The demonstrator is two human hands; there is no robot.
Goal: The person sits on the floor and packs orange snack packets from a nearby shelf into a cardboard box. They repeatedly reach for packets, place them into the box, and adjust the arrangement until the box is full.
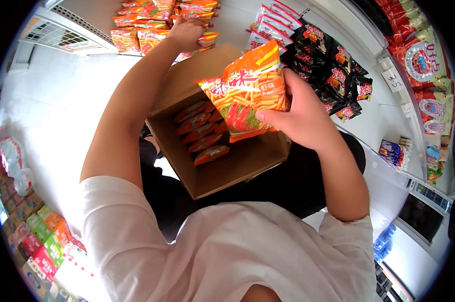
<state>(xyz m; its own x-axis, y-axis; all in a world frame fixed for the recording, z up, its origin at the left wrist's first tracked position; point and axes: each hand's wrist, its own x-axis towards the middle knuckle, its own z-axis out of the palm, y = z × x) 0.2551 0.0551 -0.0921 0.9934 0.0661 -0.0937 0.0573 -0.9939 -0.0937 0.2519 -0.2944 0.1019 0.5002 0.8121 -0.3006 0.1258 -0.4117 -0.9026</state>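
Note:
My right hand [306, 109] grips an orange snack bag [250, 94] by its side, thumb in front, above an open cardboard box [227, 179]. In the box lie several orange snack bags [199, 132], stacked along its left side. My left hand [188, 34] reaches to the shelf and rests on the rows of orange snack bags [152, 37] there; its fingertips are partly lost among the bags, so whether it grips one is unclear. The box stands between my legs, below both forearms.
White-and-red bags [269, 30] and black snack bags [333, 68] fill the shelf to the right of the orange ones. A higher shelf edge with price tags [393, 80] curves along the right. A wire rack [61, 36] stands upper left; colourful cartons [42, 241] sit lower left.

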